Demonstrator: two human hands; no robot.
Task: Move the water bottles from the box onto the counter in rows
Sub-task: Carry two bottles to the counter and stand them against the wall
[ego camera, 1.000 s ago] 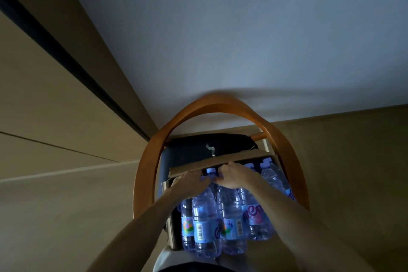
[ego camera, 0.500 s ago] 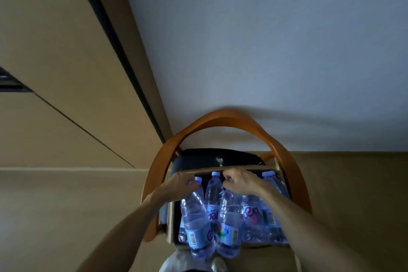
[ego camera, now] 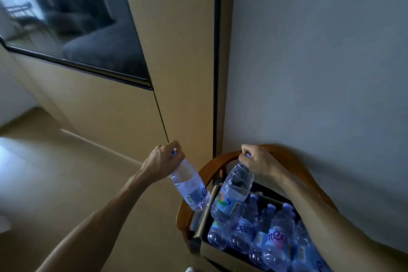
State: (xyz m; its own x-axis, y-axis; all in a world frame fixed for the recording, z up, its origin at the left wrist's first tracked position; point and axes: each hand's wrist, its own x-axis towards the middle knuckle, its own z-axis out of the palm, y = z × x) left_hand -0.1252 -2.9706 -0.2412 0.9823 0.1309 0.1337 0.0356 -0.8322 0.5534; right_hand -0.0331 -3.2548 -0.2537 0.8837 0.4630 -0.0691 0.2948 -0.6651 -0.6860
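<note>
My left hand [ego camera: 162, 161] grips the cap end of a clear water bottle [ego camera: 191, 185] that hangs tilted, left of the box and above the floor. My right hand [ego camera: 257, 161] holds a second water bottle [ego camera: 234, 192] by its neck, lifted above the box's left end. The cardboard box [ego camera: 212, 252] rests on a wooden chair at lower right and holds several more upright bottles [ego camera: 276, 232] with blue caps and colourful labels. The counter is not in view.
The chair's curved wooden backrest [ego camera: 284, 157] arcs behind the box against a grey wall [ego camera: 320, 62]. A beige cabinet panel [ego camera: 176, 62] with a dark glass inset [ego camera: 72, 17] stands to the left. Light wooden floor [ego camera: 44, 172] spreads at lower left.
Both hands have lifted a bottle each up out of the box. The view has swung left, so the chair and box now sit at lower right.
</note>
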